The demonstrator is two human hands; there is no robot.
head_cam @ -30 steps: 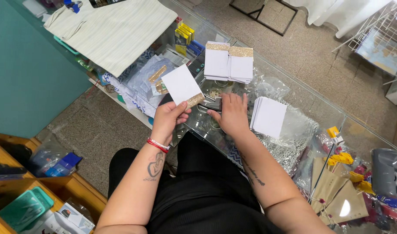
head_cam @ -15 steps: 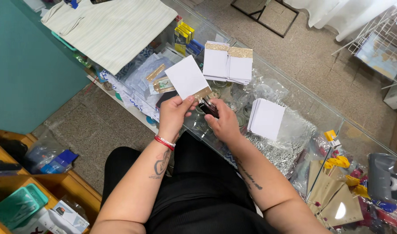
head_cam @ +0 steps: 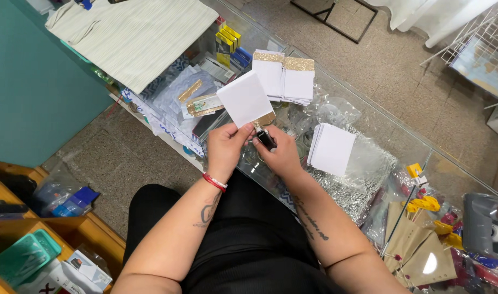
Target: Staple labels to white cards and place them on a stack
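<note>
Two hands met over glass counter. Left hand pinched white card by gold-trimmed lower edge; card looked light, thin, bendable (edge grip best). Right hand closed around small black tool, tip touching card.

Glass counter over speckled stone floor. Two stacks of white cards with gold glitter bands near far edge; plain white stack on crinkled clear bags. Striped cloth far left. Yellow and blue small boxes under glass. Kraft paper tags and grey tape dispenser right. Teal wall, wooden shelf, wire rack.
</note>
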